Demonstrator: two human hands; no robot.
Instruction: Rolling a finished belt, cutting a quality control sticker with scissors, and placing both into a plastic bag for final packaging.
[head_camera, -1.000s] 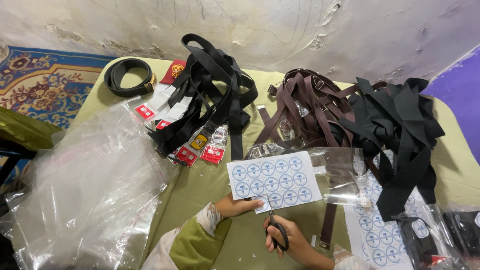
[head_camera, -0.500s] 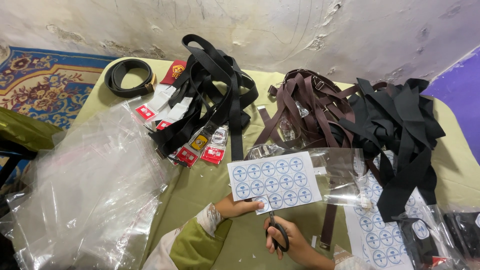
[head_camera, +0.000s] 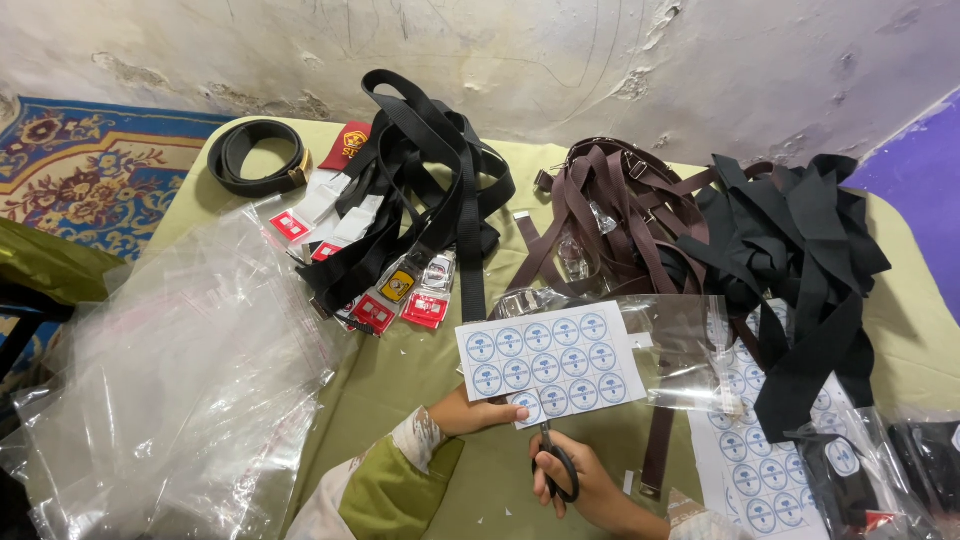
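My left hand (head_camera: 478, 412) pinches the near left edge of a white sheet of round blue stickers (head_camera: 550, 357) and holds it just above the olive cloth. Black-handled scissors (head_camera: 556, 463) are gripped in my right hand (head_camera: 585, 480), their blades pointing up into the sheet's near edge. A second sticker sheet (head_camera: 765, 460) lies to the right, partly under clear plastic and black straps.
A heap of clear plastic bags (head_camera: 170, 390) fills the left. Black belts with buckles and red tags (head_camera: 415, 200) lie at centre, brown straps (head_camera: 610, 215) and black webbing (head_camera: 800, 270) to the right. A coiled black belt (head_camera: 255, 155) rests far left. A patterned rug (head_camera: 70, 170) borders the cloth.
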